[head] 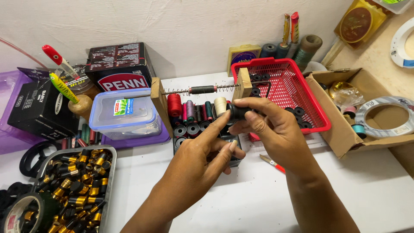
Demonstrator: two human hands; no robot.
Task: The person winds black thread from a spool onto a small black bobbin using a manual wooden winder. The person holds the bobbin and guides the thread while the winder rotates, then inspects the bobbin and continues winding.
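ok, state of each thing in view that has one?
black spool: held by both hands
right hand: gripping the spool
left hand: forefinger on the spool
plastic box: lid on
red basket: upright, spools inside
metal tray: full of black-gold pieces
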